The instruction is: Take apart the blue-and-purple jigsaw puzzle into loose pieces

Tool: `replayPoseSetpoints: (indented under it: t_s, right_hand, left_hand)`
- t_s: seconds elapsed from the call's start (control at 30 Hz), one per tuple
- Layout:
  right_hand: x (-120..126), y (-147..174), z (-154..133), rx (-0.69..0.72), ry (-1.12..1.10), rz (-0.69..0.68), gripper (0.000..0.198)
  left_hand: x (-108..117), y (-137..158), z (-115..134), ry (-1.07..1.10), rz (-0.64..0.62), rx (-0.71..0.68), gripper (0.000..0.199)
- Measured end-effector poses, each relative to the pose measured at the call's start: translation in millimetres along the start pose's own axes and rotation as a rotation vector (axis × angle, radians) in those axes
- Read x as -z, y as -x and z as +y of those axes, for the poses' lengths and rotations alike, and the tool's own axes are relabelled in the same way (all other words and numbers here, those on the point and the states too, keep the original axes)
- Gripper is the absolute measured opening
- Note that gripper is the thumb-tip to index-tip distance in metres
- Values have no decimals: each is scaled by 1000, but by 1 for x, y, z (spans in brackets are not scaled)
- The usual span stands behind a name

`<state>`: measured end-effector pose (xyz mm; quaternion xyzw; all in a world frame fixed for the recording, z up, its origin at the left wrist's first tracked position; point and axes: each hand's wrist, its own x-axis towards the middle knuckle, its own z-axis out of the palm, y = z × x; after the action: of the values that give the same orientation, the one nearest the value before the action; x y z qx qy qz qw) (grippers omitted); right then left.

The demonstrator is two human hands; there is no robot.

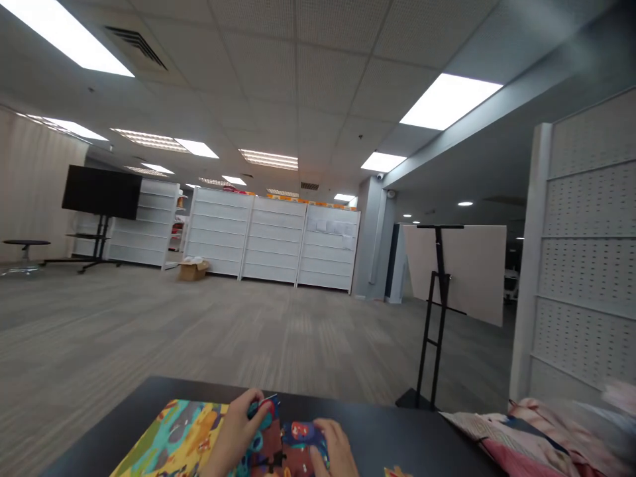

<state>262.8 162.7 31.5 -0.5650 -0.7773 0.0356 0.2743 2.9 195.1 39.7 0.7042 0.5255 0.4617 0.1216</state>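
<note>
A colourful jigsaw puzzle (189, 430) in yellow, teal and brown lies on the dark table at the bottom of the view. My left hand (237, 427) is closed, thumb and fingers pinching a dark blue puzzle piece (271, 405) by the puzzle's far edge. To its right, my right hand (335, 445) curls its fingers and thumb around the side of a blue and red puzzle piece (301, 432). Brown puzzle pieces (271, 447) show between the two hands. The lower parts of both hands and of the puzzle are cut off by the frame.
A loose orange and yellow piece (396, 472) lies on the dark table (377, 430) at right. Fabric and plastic bundles (556, 430) are heaped at the right edge. Beyond stand a board on a black easel (440, 298), white shelving (273, 242) and a screen on a stand (102, 192).
</note>
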Motion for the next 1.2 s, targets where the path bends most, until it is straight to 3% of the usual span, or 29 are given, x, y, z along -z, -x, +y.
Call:
replayPoseSetpoints:
  t_s: [0.1,0.23,0.47,0.77,0.93,1.1,1.2]
  right_hand:
    - [-20,-32,1,-64,61,-13,45]
    - [-34,-41,2,-32,141,9,33]
    - [-29,-37,-5,-67,208,86,20]
    - [-25,-36,5,-116,-7,136,10]
    - [-19,-34,5,-91,-107,145,8]
    - [-16,-33,-3,-23,25,176,12]
    - [-15,-35,-4,-27,58,204,17]
  left_hand:
    - [-5,1,-1,12,1,-15,42]
    - [-10,-1,5,-8,11,-67,40]
    - [-17,2,13,52,24,-25,40]
    - [-9,-4,-10,112,60,140,62]
    - [-17,1,2,131,-109,47,65]
    - [-24,15,28,-37,-406,-111,35]
    - [-25,17,27,-271,-515,33,75]
